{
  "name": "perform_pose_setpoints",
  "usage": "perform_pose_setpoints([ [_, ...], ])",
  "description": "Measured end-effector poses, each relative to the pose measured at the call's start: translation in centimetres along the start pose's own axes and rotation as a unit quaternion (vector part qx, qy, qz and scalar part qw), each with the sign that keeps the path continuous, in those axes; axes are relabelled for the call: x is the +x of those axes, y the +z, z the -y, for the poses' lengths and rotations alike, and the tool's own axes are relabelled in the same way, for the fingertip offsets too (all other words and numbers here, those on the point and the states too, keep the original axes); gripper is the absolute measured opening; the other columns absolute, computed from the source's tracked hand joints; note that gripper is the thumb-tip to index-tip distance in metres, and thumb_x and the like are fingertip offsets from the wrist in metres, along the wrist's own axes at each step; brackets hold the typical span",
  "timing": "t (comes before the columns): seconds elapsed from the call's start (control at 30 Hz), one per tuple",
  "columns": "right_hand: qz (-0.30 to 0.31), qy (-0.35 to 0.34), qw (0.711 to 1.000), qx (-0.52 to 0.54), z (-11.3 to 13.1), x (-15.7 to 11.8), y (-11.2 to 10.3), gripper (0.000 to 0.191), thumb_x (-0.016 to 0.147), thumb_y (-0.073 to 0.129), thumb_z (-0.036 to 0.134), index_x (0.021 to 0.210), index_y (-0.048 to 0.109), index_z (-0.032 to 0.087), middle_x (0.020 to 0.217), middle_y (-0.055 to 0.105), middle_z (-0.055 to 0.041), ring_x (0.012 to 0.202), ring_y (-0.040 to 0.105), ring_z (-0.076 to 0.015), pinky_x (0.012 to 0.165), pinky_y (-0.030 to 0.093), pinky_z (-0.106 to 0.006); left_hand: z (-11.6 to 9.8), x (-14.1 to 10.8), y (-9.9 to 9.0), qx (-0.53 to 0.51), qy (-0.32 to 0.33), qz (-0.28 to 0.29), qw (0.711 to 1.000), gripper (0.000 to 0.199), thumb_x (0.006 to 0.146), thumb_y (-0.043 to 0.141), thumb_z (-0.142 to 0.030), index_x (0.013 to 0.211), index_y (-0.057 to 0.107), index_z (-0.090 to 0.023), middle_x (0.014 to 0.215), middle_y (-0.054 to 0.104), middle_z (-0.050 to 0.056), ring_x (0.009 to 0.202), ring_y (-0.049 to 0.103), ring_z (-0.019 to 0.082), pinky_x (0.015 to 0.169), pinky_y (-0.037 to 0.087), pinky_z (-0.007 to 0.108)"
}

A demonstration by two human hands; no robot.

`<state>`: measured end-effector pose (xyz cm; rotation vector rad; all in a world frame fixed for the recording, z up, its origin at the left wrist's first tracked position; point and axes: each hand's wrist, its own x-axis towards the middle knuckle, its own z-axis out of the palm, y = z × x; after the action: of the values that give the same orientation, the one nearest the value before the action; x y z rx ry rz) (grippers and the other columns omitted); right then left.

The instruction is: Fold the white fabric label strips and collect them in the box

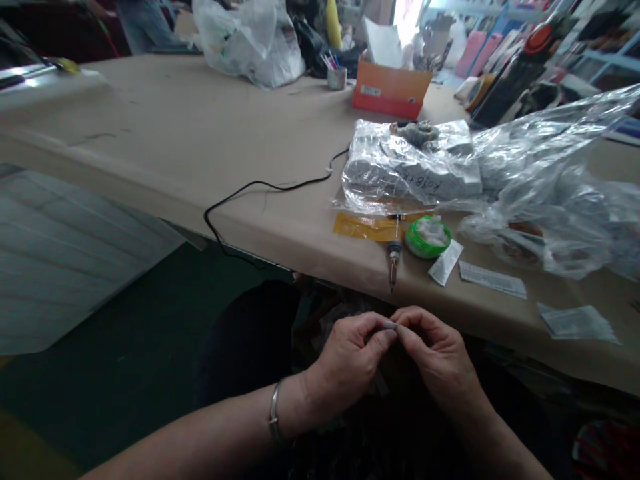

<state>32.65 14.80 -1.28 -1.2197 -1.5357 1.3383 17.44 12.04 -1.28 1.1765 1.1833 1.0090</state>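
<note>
My left hand, with a metal bangle at the wrist, is closed in a pinch below the table's front edge. Its fingertips meet those of my right hand, also pinched. Whatever they hold between them is too small and hidden to name. Just beyond, the tip of a soldering-iron-like tool points toward me at the table edge. Right of that tool sits a green round container with whitish material inside. An amber strip lies to its left.
Clear plastic wrap covers a white block on the tan table. A black cable runs over the front edge. Paper slips lie at right. Farther back are an orange box, a pen cup and a plastic bag.
</note>
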Motion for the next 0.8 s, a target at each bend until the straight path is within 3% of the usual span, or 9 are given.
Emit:
perform_pose_setpoints([
  [0.23, -0.038, -0.022, 0.994, -0.1, 0.5, 1.1, 0.5, 0.015, 0.081, 0.059, 0.031, 0.075, 0.06, 0.018, 0.063, 0.055, 0.0041, 0.056, 0.048, -0.0084, 0.052, 0.041, -0.018, -0.7, 1.6, -1.2, 0.116, 0.084, -0.054, 0.988, 0.017, 0.087, 0.052, -0.023, 0.083, 0.066, -0.014, 0.074, 0.065, 0.001, 0.067, 0.057, 0.011, 0.064, 0.044, 0.02],
  [0.47, -0.072, -0.112, 0.974, -0.182, 0.8, 1.9, 0.9, 0.009, 0.08, 0.058, 0.023, 0.073, 0.06, 0.018, 0.06, 0.057, 0.0051, 0.053, 0.051, -0.0076, 0.053, 0.041, -0.017, -0.7, 2.0, -1.6, 0.165, 0.143, -0.064, 0.974, 0.019, 0.089, 0.049, -0.021, 0.081, 0.066, -0.015, 0.072, 0.064, 0.001, 0.064, 0.056, 0.01, 0.063, 0.043, 0.02],
  [0.8, -0.112, -0.146, 0.959, -0.215, 0.6, 2.5, 0.8, 0.008, 0.08, 0.057, 0.022, 0.073, 0.059, 0.019, 0.06, 0.057, 0.0046, 0.053, 0.051, -0.009, 0.053, 0.042, -0.02, -1.2, 2.8, -1.7, 0.195, 0.159, -0.076, 0.965, 0.019, 0.088, 0.051, -0.024, 0.082, 0.068, -0.017, 0.075, 0.068, 0.003, 0.069, 0.061, 0.013, 0.067, 0.045, 0.022],
])
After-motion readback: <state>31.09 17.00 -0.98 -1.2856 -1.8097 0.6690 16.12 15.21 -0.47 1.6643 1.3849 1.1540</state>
